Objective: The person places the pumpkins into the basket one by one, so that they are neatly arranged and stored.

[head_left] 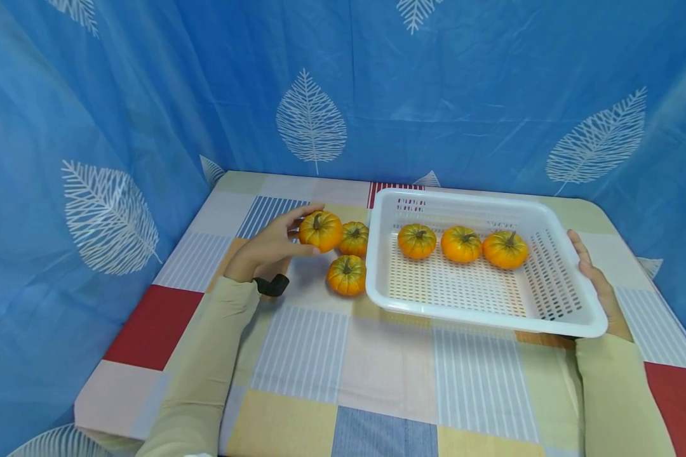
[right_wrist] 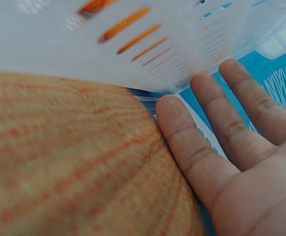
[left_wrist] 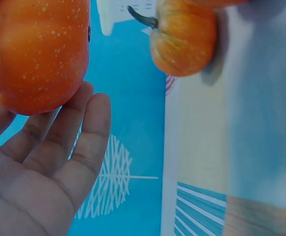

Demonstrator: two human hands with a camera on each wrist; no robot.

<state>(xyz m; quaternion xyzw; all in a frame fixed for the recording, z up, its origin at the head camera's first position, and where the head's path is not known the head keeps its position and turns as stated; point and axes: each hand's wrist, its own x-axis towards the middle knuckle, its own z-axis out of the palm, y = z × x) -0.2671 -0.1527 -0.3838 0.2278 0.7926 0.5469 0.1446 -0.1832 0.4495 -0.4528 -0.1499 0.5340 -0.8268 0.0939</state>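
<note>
My left hand holds a small orange pumpkin, thumb on the near side and fingers on the far side. In the left wrist view this pumpkin sits at the fingertips. Two more pumpkins lie close by on the cloth, one behind and one nearer. A white perforated plastic basket contains three pumpkins in a row, one of them at the left. Along the basket's right side rests my right hand. Its fingers are straight, their tips right at the basket wall.
A patchwork tablecloth covers the table. An orange-brown streaked surface fills the lower left of the right wrist view. Blue curtains with white leaf prints hang behind and at both sides.
</note>
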